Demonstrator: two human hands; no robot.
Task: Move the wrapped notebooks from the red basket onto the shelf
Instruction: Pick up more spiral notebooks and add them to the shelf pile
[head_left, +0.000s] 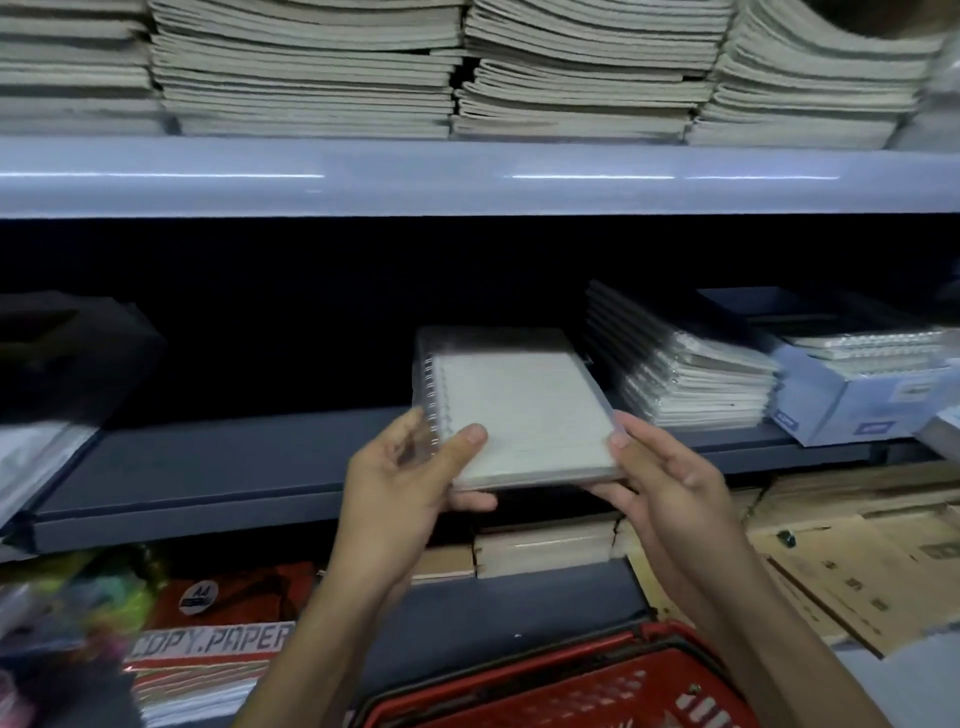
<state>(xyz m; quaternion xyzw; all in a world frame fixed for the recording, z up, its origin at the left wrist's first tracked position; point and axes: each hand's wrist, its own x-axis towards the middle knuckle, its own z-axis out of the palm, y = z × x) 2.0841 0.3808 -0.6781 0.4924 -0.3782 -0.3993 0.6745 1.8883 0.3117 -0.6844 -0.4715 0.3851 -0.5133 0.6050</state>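
Both my hands hold a small stack of plastic-wrapped spiral notebooks (519, 410) level over the front edge of the dark grey middle shelf (234, 467). My left hand (410, 483) grips the near left corner by the spiral, thumb on top. My right hand (660, 483) grips the near right corner, thumb on top and fingers underneath. A stack of similar wrapped notebooks (685, 374) lies on the shelf just to the right. The red basket (561, 686) sits below at the bottom edge; its inside is hidden.
A blue-white box (852, 395) of notebooks stands at the shelf's right end, a dark box (67, 353) at its left. The upper shelf (467, 176) carries stacks of exercise books. Below lie a pack of copy paper (208, 649), paper packs and brown envelopes (857, 561).
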